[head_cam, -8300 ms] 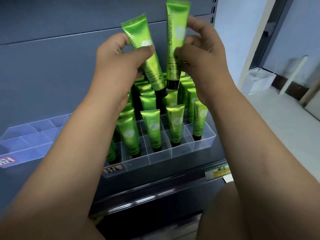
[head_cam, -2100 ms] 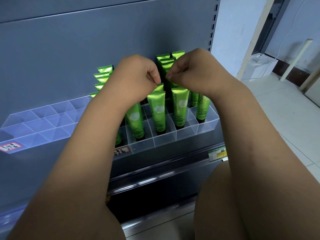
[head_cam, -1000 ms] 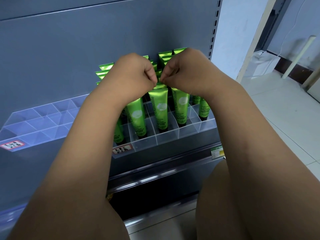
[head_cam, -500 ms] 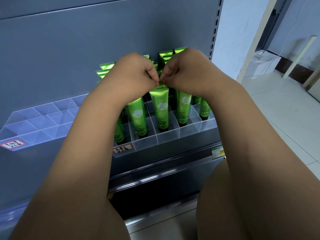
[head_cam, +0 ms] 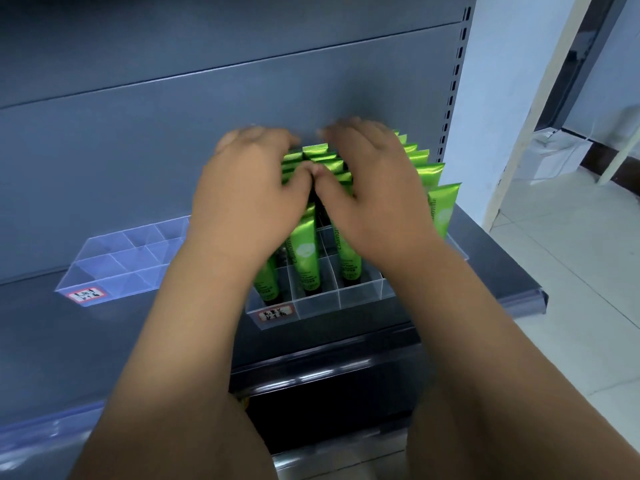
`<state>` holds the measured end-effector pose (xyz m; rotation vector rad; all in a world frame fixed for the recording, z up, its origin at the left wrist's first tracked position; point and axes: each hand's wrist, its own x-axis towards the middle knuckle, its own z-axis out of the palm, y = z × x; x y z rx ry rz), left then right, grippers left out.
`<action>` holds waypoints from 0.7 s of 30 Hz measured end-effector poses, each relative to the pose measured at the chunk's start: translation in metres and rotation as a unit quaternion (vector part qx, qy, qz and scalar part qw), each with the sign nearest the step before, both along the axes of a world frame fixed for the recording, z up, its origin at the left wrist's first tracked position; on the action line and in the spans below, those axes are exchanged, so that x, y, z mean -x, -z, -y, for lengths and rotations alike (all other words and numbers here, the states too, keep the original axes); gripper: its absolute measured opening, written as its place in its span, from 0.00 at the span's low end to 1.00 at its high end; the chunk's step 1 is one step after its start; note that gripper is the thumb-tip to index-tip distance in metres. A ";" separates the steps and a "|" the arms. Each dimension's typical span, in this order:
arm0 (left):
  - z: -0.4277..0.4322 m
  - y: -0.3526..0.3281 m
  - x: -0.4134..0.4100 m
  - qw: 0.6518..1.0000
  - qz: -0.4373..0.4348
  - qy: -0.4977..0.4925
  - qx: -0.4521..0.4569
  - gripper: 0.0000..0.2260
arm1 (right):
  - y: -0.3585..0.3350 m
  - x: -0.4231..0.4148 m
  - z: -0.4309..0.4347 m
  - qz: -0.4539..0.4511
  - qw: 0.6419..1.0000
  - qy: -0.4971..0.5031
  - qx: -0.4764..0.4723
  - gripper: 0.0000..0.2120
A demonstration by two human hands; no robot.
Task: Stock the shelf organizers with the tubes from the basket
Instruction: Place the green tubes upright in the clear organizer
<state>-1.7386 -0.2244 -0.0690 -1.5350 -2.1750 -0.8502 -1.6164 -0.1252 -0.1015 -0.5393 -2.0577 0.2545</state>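
left hand (head_cam: 249, 199) and right hand (head_cam: 375, 199) lie flat, thumbs touching, atop shiny green plastic tubes (head_cam: 305, 252) in a clear divided organizer (head_cam: 323, 304) near the grey shelf (head_cam: 495, 268) right edge.

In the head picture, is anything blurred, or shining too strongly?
Head view: the fingertips of the left hand and right hand are smeared by motion; the green tubes carry bright glare on their tops; the shelf upright leans, likely from the wide lens.

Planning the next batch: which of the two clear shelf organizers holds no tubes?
The left organizer: its visible compartments are bare, while the right organizer holds rows of upright green tubes.
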 end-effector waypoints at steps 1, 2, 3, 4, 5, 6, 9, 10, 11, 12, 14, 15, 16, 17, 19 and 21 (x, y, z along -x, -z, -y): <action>0.009 0.003 0.003 1.000 -0.015 -0.021 -0.007 0.20 | 0.000 0.004 0.008 0.004 1.000 -0.001 0.005 0.21; 0.022 0.006 0.006 0.998 -0.023 -0.049 -0.014 0.23 | 0.001 0.009 0.018 0.009 1.000 -0.006 0.012 0.23; 0.038 0.011 0.009 0.996 -0.027 -0.084 -0.022 0.25 | 0.000 0.015 0.031 0.015 1.000 -0.016 0.020 0.24; 0.056 0.016 0.011 0.992 -0.027 -0.123 -0.027 0.26 | 0.000 0.022 0.046 0.021 0.999 -0.029 0.030 0.24; 0.076 0.023 0.013 0.986 -0.025 -0.164 -0.031 0.27 | 0.000 0.031 0.065 0.030 0.998 -0.044 0.041 0.24; 0.100 0.031 0.014 0.978 -0.016 -0.206 -0.033 0.28 | 0.000 0.040 0.087 0.045 0.996 -0.063 0.050 0.24; 0.182 0.054 0.015 0.950 0.019 -0.311 -0.023 0.31 | 0.007 0.066 0.165 0.097 0.983 -0.151 0.050 0.26; 0.211 0.062 0.013 0.940 0.024 -0.339 -0.016 0.32 | 0.010 0.074 0.189 0.108 0.977 -0.182 0.038 0.26; 0.249 0.072 0.010 0.928 0.025 -0.372 -0.009 0.32 | 0.014 0.084 0.220 0.120 0.968 -0.220 0.026 0.26; 0.271 0.079 0.007 0.923 0.025 -0.385 0.004 0.33 | 0.018 0.090 0.236 0.125 0.963 -0.237 0.025 0.27; 0.329 0.093 -0.001 0.896 0.032 -0.442 0.037 0.34 | 0.028 0.104 0.287 0.124 0.948 -0.291 0.030 0.26; 0.358 0.099 -0.005 0.877 0.039 -0.475 0.059 0.34 | 0.036 0.109 0.317 0.124 0.938 -0.321 0.034 0.26; 0.385 0.106 -0.011 0.857 0.047 -0.507 0.082 0.35 | 0.046 0.111 0.347 0.138 0.926 -0.349 0.039 0.25; 0.412 0.112 -0.017 0.837 0.058 -0.536 0.099 0.35 | 0.058 0.111 0.375 0.162 0.911 -0.376 0.035 0.25; 0.459 0.127 -0.028 0.797 0.079 -0.589 0.111 0.34 | 0.082 0.114 0.423 0.233 0.874 -0.427 -0.001 0.25; 0.497 0.143 -0.036 0.758 0.102 -0.632 0.122 0.34 | 0.101 0.123 0.455 0.299 0.834 -0.462 -0.031 0.28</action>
